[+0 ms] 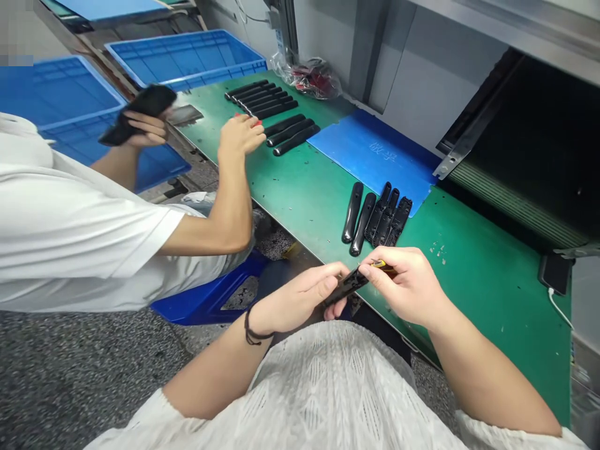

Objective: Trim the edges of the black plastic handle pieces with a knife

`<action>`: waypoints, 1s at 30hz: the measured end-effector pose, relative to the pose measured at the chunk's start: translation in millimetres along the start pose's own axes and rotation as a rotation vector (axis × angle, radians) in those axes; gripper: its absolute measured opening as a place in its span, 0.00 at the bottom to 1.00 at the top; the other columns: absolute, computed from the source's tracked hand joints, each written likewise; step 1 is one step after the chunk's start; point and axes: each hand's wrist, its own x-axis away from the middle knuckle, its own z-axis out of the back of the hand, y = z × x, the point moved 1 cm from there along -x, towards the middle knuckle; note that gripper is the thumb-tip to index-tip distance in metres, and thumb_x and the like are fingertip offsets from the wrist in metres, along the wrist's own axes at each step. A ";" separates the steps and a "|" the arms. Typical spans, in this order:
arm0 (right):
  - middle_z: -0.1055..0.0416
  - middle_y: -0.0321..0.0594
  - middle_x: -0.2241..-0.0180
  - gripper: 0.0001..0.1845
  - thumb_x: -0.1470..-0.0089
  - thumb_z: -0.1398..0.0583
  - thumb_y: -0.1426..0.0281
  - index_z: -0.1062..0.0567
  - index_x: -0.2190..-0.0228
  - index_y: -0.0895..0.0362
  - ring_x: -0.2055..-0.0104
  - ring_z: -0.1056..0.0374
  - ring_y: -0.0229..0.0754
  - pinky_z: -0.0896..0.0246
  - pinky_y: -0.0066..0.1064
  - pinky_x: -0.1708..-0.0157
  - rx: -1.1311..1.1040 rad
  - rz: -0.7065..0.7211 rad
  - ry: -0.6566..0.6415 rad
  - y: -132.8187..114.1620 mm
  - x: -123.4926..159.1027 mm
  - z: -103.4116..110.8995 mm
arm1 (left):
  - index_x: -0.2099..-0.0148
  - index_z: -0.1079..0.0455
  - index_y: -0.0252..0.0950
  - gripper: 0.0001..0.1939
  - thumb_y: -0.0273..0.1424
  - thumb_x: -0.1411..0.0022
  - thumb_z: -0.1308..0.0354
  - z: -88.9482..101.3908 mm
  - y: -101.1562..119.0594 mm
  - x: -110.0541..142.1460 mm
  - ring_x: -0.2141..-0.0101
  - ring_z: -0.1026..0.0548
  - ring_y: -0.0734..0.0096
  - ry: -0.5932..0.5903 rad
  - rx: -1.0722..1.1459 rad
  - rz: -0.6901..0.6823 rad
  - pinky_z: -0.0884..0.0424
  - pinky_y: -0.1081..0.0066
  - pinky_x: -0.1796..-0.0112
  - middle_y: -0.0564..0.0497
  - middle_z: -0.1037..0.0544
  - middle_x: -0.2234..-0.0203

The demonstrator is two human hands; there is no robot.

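At the table's front edge, my left hand (309, 292) is wrapped round a long black plastic shell (352, 284), hollow side up. My right hand (407, 281) pinches a small yellow-and-black tool (379, 264) at the shell's far end; most of the tool is hidden by the fingers, so its exact kind is unclear. Just beyond my hands, two glossy black shells (352, 212) lie with their smooth backs up. Beside them, several black shells (388, 215) show their ribbed insides.
A co-worker's hand (240, 134) holds something red near rows of black shells (262, 100); the other hand (147, 128) grips a blurred black piece. A blue sheet (375, 150) lies on the green table (300, 194). Blue crates (187, 53) stand left, a phone (554, 270) right.
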 end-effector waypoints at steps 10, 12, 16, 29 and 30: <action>0.35 0.35 0.71 0.15 0.30 0.44 0.57 0.28 0.57 0.57 0.71 0.41 0.36 0.46 0.29 0.70 0.381 0.290 -0.012 -5.5 29.2 18.4 | 0.73 0.41 0.37 0.25 0.43 0.23 0.59 1.4 3.4 3.9 0.79 0.40 0.73 0.342 -0.799 -0.305 0.47 0.69 0.73 0.55 0.38 0.81; 0.40 0.33 0.74 0.22 0.30 0.46 0.51 0.28 0.65 0.56 0.74 0.46 0.36 0.55 0.31 0.74 0.563 0.402 -0.076 -5.9 27.1 27.6 | 0.73 0.42 0.38 0.25 0.42 0.24 0.58 4.4 5.0 1.9 0.79 0.40 0.73 0.224 -0.819 -0.328 0.47 0.68 0.74 0.55 0.39 0.82; 0.44 0.31 0.78 0.32 0.33 0.49 0.43 0.34 0.76 0.55 0.77 0.52 0.35 0.66 0.32 0.76 0.619 0.464 -0.188 -8.3 19.0 33.0 | 0.74 0.43 0.38 0.25 0.43 0.24 0.59 4.4 13.9 -1.8 0.80 0.41 0.72 0.072 -0.841 -0.298 0.47 0.68 0.74 0.54 0.37 0.82; 0.44 0.32 0.79 0.32 0.31 0.48 0.46 0.36 0.79 0.55 0.77 0.52 0.36 0.67 0.34 0.75 0.646 0.579 -0.232 -10.8 9.6 23.3 | 0.75 0.44 0.38 0.29 0.48 0.24 0.62 3.5 19.2 -1.0 0.80 0.41 0.71 0.035 -0.819 -0.325 0.48 0.66 0.74 0.53 0.38 0.83; 0.45 0.31 0.80 0.31 0.32 0.46 0.47 0.38 0.79 0.55 0.77 0.53 0.36 0.67 0.34 0.75 0.649 0.601 -0.206 -8.6 10.4 23.6 | 0.75 0.43 0.38 0.28 0.47 0.24 0.62 3.3 16.3 -1.0 0.80 0.41 0.71 0.047 -0.817 -0.327 0.48 0.66 0.74 0.53 0.37 0.82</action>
